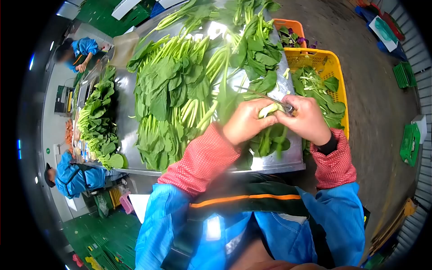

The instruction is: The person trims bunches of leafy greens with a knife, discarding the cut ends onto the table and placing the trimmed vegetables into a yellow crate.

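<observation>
My left hand (247, 120) is closed round the pale stem end of a leafy green (269, 110). Leaves (270, 143) hang down below my hands, over the table's near edge. In my right hand (307, 118) is a knife (260, 93), its thin blade pointing up and left across the stem end. Both hands are close together, fingers almost touching. Bunches of leafy greens (168, 85) lie on the metal table (128, 144) to the left of my hands, with more greens (258, 54) heaped beyond them.
A yellow crate (343, 96) with loose leaves stands beside the table on the right. Behind it is an orange crate (288, 23) holding purplish leaves. Two people in blue work at left, near another heap of greens (101, 114). Green crates (410, 143) stand far right.
</observation>
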{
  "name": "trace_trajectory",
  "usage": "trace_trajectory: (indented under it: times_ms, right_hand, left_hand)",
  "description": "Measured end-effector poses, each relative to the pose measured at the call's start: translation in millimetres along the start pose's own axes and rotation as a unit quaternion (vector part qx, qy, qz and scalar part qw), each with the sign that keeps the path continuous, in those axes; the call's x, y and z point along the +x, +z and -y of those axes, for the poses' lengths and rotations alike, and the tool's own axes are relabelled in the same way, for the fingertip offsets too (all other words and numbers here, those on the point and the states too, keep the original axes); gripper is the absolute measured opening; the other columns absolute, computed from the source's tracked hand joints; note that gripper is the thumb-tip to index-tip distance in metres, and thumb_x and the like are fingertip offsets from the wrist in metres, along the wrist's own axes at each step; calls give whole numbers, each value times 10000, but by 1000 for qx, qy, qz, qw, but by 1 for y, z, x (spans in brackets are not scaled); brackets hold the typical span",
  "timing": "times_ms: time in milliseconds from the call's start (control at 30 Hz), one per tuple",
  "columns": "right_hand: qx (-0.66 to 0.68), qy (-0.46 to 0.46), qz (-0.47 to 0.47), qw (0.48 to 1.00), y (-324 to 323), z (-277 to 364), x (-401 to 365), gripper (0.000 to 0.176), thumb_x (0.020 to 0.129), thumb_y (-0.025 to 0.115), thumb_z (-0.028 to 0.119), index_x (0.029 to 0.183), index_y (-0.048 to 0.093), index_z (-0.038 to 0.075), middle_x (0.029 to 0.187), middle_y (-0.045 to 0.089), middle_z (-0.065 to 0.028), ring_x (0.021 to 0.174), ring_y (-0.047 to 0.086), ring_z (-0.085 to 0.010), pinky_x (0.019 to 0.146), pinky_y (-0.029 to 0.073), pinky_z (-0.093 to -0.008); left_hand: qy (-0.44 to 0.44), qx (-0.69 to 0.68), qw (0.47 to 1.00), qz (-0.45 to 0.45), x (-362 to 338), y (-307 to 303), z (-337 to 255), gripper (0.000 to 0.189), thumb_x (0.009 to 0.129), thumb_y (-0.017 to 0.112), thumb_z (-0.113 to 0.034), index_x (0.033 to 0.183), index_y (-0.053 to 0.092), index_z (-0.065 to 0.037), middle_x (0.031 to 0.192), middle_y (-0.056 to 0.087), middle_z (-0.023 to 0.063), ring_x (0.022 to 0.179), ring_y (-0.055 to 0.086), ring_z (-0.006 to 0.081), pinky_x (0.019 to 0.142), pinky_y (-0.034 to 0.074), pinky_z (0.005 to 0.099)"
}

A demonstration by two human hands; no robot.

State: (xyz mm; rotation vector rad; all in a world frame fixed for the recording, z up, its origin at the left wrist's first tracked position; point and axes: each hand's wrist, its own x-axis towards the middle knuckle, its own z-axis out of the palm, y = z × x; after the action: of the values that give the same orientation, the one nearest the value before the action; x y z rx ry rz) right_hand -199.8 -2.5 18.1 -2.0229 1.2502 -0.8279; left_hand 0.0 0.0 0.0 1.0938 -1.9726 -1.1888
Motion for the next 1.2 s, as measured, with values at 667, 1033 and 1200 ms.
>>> trace_trajectory:
  times_ms: [667,1033,1200]
  right_hand:
    - [-267,270,-23,925,93,-137,195,984,712,557,770,1220,506,-71,871,672,-239,830,673,-361,699,541,-433]
    - [178,131,-82,972,100,-104,140,236,772,675,63,985,644,-34,820,699,-146,704,658,-173,637,519,-319]
    - [64,242,255,934,86,-47,8,592,740,759,413,1144,615,6,896,673,-169,808,649,-223,765,509,-318]
  left_hand:
    - [-160,-564,782,-211,-114,-118,47,193,879,650,-230,1001,536,-131,857,505,26,850,557,185,833,547,449]
    - [-151,-540,790,-248,-109,-138,56,176,922,595,-264,1018,543,-128,933,538,40,824,554,163,743,542,364]
    - [-128,-504,823,-228,-94,-158,42,152,920,597,-254,991,526,-140,849,546,17,808,561,164,741,527,346]
